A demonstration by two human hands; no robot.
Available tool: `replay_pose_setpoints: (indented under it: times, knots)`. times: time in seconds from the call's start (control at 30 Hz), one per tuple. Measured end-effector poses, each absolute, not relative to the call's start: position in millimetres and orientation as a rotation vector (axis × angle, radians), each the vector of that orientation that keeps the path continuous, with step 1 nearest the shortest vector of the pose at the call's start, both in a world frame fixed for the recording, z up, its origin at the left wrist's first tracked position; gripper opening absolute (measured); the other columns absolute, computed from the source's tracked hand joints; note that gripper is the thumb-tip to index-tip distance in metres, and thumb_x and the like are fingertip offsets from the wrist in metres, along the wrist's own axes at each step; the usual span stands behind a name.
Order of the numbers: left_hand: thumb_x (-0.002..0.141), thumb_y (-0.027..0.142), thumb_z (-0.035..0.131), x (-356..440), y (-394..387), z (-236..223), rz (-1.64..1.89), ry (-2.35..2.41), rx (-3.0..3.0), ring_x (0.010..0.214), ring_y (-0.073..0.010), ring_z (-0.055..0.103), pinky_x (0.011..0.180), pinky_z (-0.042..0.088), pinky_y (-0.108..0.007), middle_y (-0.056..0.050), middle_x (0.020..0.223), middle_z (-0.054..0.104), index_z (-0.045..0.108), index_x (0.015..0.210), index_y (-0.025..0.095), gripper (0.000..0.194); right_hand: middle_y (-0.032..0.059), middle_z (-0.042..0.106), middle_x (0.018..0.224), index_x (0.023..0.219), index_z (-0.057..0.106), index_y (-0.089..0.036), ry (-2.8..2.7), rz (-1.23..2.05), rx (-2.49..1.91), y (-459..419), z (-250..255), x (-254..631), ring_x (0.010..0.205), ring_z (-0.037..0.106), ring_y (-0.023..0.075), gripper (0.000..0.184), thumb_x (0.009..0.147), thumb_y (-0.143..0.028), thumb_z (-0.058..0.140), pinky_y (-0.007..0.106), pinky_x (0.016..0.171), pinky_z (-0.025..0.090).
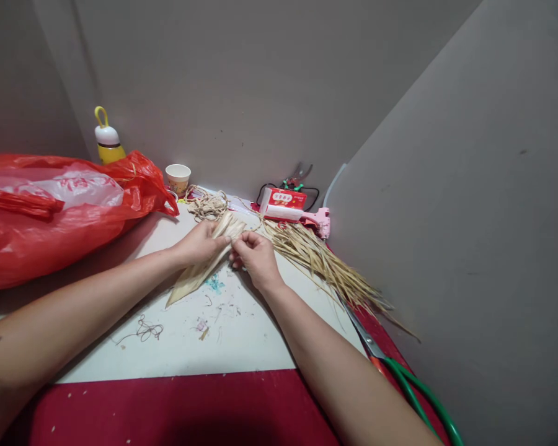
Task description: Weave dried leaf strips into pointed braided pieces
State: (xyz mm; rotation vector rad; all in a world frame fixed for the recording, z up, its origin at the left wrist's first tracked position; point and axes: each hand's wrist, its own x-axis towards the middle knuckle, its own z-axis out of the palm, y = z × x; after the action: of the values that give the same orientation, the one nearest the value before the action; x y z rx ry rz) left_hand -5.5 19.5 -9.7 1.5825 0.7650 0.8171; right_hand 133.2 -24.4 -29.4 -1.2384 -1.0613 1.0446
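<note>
The left grip (203,243) is clasping a pale leaf strip (191,282), which is slanting from beyond that grip down toward the near side, over the white surface (167,356). The right grip (259,257) is pinching narrowly at its right edge (any finer strand there is too small to tell). Dry strands (328,263) are lying right of the right grip; coiled cord (208,203) is resting just beyond the left one.

Grey walls (242,74), apparently dimly lit
</note>
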Motion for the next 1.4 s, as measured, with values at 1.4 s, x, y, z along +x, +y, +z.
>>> replay_pose_setpoints:
  times: [1.4]
  knots:
    - [0.081,0.024,0.056,0,20,-14,1.327,0.897,1.683,0.085,-0.0181,0.06,0.082,0.048,-0.031,-0.005,0.091,0.067,0.062,0.098,0.014,0.021,-0.0004,0.065,0.057,0.07,0.057,-0.016,-0.872,1.345,-1.041,-26,-26,128,0.049,0.062,0.0105,0.029,0.065,-0.035,0.078,0.018,0.043,0.052]
